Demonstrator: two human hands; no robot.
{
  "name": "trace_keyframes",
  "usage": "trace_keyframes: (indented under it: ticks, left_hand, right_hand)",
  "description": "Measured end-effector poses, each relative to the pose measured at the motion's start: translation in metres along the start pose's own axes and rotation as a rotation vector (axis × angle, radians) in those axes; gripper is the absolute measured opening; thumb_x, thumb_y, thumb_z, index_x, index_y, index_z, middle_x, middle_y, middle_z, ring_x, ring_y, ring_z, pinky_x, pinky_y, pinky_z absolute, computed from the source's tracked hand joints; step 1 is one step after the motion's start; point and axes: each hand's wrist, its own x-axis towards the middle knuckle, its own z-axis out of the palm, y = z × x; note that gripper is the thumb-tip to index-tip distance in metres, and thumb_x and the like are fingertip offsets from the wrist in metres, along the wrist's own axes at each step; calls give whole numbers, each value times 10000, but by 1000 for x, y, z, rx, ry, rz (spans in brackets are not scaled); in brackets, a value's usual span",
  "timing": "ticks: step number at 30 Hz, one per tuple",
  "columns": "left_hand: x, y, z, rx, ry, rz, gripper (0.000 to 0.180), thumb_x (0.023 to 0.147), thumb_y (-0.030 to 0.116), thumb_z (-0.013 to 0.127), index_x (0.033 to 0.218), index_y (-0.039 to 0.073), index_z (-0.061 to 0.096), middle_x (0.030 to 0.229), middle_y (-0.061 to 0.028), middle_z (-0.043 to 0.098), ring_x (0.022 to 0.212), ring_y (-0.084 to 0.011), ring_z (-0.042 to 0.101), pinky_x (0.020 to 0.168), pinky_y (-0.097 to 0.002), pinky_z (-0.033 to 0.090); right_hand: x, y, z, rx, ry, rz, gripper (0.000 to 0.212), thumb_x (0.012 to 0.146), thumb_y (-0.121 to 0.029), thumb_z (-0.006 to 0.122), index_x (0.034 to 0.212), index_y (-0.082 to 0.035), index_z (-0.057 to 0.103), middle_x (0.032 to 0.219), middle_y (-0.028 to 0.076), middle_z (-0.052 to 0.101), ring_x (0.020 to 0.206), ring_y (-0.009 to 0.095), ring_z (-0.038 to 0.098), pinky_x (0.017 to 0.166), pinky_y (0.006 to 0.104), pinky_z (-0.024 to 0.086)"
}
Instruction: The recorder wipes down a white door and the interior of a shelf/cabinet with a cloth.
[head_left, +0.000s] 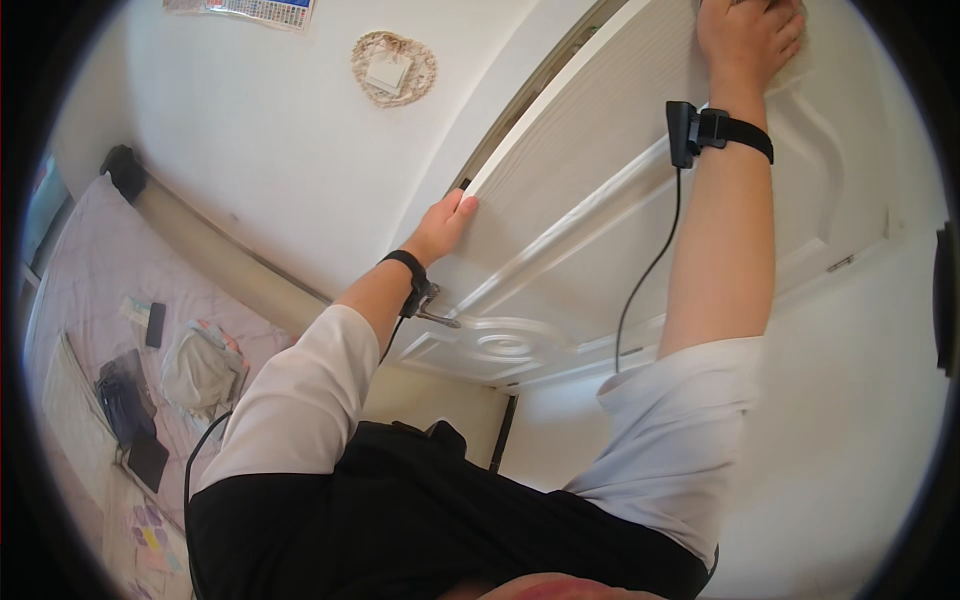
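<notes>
A white-walled room fills the view, with a bed [90, 300] in pale lilac bedding along the left, strewn with a dark phone [155, 324], a bundled grey cloth [200, 372] and a few dark pouches. On the wall hangs a heart-shaped woven frame around a light switch [392, 68], and the corner of a colourful chart [262, 10] shows at the top edge. The door [600, 220] stands ajar in the middle and right of the picture — white, with a fine ribbed grain, raised moulded panels and an oval rosette low on its face; a metal lever handle [440, 318] juts from it just under the left wrist. The left hand [445, 225] grips the free edge of the door, fingers curled round it and thumb on the face. The right hand [748, 35] is raised high and pressed against the upper part of the door panel, fingers together; whether something lies under the palm cannot be told. Both wrists carry black straps — the right one bears a small black device [685, 130] with a cable hanging down toward the white short sleeve.
</notes>
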Motion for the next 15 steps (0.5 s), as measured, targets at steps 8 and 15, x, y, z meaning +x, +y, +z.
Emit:
trace_keyframes:
  ticks: [8, 15]
  left_hand:
    - [1, 0, -5, 28, 34, 28, 602, 1055, 608, 417, 1004, 26, 566, 863, -158, 593, 845, -261, 536, 833, -395, 471]
    - [12, 3, 0, 41, 16, 21, 631, 1052, 627, 400, 1005, 20, 565, 875, -183, 599, 856, -292, 550, 854, -409, 472]
  right_hand:
    - [-103, -95, -18, 22, -21, 12, 702, 965, -393, 561, 1479, 70, 444, 1577, 284, 381, 1490, 463, 285, 1248, 557, 180]
    - [-173, -69, -25, 204, -124, -298, 655, 916, -368, 599, 1461, -23, 486, 1553, 229, 429, 1454, 452, 361, 1221, 576, 272]
